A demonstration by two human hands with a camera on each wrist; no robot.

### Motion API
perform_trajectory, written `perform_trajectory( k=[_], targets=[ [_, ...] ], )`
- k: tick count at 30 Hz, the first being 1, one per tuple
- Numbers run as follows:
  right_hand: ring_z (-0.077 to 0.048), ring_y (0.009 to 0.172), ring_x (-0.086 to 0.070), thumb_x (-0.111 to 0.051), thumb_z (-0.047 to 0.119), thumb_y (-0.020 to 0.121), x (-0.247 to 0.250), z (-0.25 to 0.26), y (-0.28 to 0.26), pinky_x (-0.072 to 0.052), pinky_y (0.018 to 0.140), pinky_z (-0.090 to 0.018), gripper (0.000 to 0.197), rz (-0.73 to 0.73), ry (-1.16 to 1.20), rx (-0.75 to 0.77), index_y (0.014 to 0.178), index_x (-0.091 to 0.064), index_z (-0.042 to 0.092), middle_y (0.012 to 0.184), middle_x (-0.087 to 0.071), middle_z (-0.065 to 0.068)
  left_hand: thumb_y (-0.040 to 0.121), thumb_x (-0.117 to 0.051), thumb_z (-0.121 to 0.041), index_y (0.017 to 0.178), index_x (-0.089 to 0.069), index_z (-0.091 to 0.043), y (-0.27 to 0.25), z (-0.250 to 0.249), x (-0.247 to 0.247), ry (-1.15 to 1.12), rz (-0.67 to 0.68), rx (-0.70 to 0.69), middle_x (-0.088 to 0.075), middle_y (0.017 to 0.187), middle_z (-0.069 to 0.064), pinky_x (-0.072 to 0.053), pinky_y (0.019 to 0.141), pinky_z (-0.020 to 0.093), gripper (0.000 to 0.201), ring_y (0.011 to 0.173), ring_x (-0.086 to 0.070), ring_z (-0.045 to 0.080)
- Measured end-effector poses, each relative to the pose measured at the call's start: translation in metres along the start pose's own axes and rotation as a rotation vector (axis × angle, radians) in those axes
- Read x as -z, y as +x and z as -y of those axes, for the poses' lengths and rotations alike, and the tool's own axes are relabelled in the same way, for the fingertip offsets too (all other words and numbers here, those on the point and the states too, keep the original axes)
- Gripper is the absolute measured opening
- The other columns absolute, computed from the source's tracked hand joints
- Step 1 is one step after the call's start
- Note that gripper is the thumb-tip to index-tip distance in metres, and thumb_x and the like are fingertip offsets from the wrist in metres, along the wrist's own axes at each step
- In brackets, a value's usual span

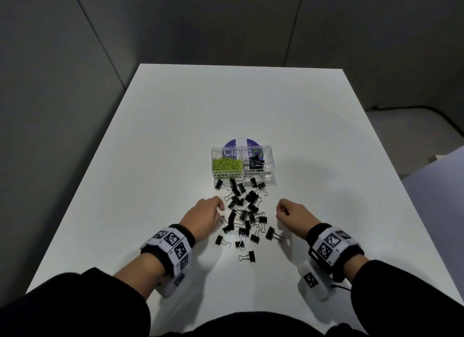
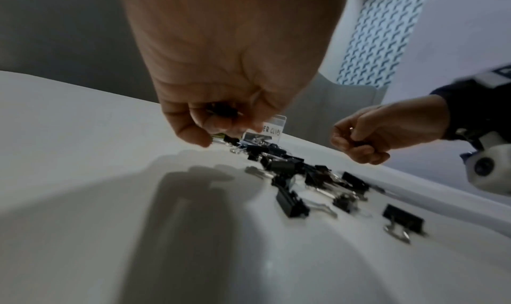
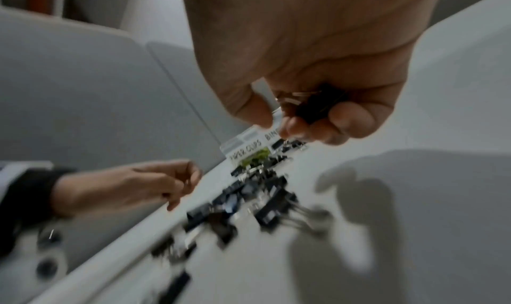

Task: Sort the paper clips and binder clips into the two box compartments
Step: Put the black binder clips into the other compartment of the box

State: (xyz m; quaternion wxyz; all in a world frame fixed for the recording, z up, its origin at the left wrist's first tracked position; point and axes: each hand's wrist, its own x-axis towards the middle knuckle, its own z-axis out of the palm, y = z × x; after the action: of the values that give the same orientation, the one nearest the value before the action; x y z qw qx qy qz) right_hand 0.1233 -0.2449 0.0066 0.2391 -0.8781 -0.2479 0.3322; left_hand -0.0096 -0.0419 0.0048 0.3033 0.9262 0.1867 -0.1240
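Both the left hand (image 1: 204,215) and right hand (image 1: 295,215) clench gathered binder clips (image 1: 242,211), flanking the loose pile between them, likely collecting handfuls for the box (image 1: 272,176) ahead.

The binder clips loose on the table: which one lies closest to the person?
The lone binder clip at the near end of the scatter. It lies apart from the pile, between the two wrists, with its wire handles pointing left.
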Motion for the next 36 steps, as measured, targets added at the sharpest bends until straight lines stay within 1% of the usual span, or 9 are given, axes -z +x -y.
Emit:
perform_trajectory(
  k=[4, 7, 11, 18, 22, 26, 28, 32, 36],
  targets=[
    [-0.021, 0.084, -0.051, -0.058, 0.045, 0.083, -0.011, -0.011, -0.016, -0.04, 0.073, -0.029, 0.049, 0.164, -0.336, 0.034, 0.119, -0.039, 0.017, 0.103, -0.053, -0.002, 0.08, -0.062, -0.048, 0.124, -0.037, -0.02, -0.014, 0.011, -0.009, 0.138, 0.22, -0.054, -0.05, 0.108, 0.002, -0.038, 0.075, 0.028, 0.058, 0.09, -0.049, 0.018],
    [-0.027, 0.095, -0.057, -0.056, 0.042, 0.086, -0.024, -0.012, -0.018, -0.044, 0.078, -0.033, 0.046, 0.121, -0.406, 0.07, 0.12, -0.039, 0.015, 0.118, -0.048, -0.006, 0.083, -0.061, -0.045, 0.128, -0.034, -0.018, -0.015, 0.015, -0.018, 0.257, 0.247, -0.092, -0.047, 0.125, 0.005, -0.042, 0.084, 0.033, 0.059, 0.102, -0.053, 0.024],
    [-0.027, 0.086, -0.055, -0.054, 0.034, 0.088, -0.031, -0.004, -0.013, -0.04, 0.07, -0.031, 0.034, 0.083, -0.389, 0.093, 0.111, -0.044, 0.01, 0.11, -0.046, -0.005, 0.097, -0.042, -0.033, 0.119, -0.041, -0.009, -0.007, 0.013, -0.021, 0.353, 0.207, -0.125, -0.051, 0.12, 0.01, -0.043, 0.081, 0.036, 0.033, 0.099, -0.055, 0.028],
    [-0.025, 0.064, -0.047, -0.046, 0.021, 0.085, -0.025, 0.003, -0.008, -0.034, 0.059, -0.029, 0.033, 0.035, -0.378, 0.064, 0.115, -0.035, 0.014, 0.072, -0.054, -0.004, 0.101, -0.024, -0.029, 0.122, -0.041, -0.002, -0.002, 0.011, -0.016, 0.577, 0.214, -0.228, -0.05, 0.121, 0.015, -0.043, 0.077, 0.039, 0.037, 0.103, -0.054, 0.031],
    [-0.024, 0.069, -0.05, -0.042, 0.021, 0.088, -0.027, 0.004, -0.007, -0.036, 0.063, -0.028, 0.041, 0.045, -0.329, 0.069, 0.128, -0.032, 0.017, 0.077, -0.055, -0.004, 0.097, -0.016, -0.034, 0.12, -0.042, -0.003, 0.002, 0.016, -0.019, 0.518, 0.182, -0.213, -0.048, 0.121, 0.015, -0.042, 0.075, 0.037, 0.047, 0.102, -0.052, 0.029],
    [-0.025, 0.093, -0.059, -0.052, 0.047, 0.086, -0.027, 0.0, -0.001, -0.043, 0.074, -0.03, 0.056, 0.055, -0.28, 0.055, 0.128, -0.031, 0.016, 0.105, -0.063, -0.006, 0.075, -0.004, -0.053, 0.107, -0.044, -0.003, 0.001, 0.018, -0.02, 0.382, 0.126, -0.176, -0.049, 0.108, 0.014, -0.039, 0.069, 0.035, 0.072, 0.082, -0.049, 0.028],
    [-0.025, 0.097, -0.058, -0.055, 0.055, 0.081, -0.028, -0.003, 0.003, -0.042, 0.075, -0.03, 0.063, 0.061, -0.279, 0.045, 0.125, -0.033, 0.016, 0.112, -0.06, -0.007, 0.083, -0.009, -0.057, 0.101, -0.045, -0.004, 0.001, 0.017, -0.019, 0.314, 0.096, -0.117, -0.05, 0.1, 0.011, -0.035, 0.066, 0.031, 0.066, 0.073, -0.043, 0.022],
    [-0.025, 0.091, -0.057, -0.051, 0.054, 0.083, -0.036, 0.0, 0.007, -0.045, 0.075, -0.033, 0.05, 0.026, -0.332, 0.066, 0.115, -0.036, 0.019, 0.109, -0.056, -0.006, 0.1, -0.023, -0.037, 0.093, -0.046, -0.011, 0.008, 0.011, -0.015, 0.242, 0.09, -0.053, -0.053, 0.088, 0.006, -0.038, 0.068, 0.028, 0.036, 0.075, -0.049, 0.021],
    [-0.025, 0.092, -0.058, -0.047, 0.054, 0.085, -0.04, 0.004, 0.012, -0.047, 0.076, -0.034, 0.046, -0.034, -0.364, 0.093, 0.116, -0.035, 0.021, 0.111, -0.055, -0.005, 0.099, -0.033, -0.021, 0.125, -0.039, -0.019, 0.011, 0.007, -0.012, 0.081, 0.066, -0.023, -0.063, 0.106, 0.009, -0.039, 0.071, 0.029, 0.027, 0.078, -0.053, 0.02]
  ],
)
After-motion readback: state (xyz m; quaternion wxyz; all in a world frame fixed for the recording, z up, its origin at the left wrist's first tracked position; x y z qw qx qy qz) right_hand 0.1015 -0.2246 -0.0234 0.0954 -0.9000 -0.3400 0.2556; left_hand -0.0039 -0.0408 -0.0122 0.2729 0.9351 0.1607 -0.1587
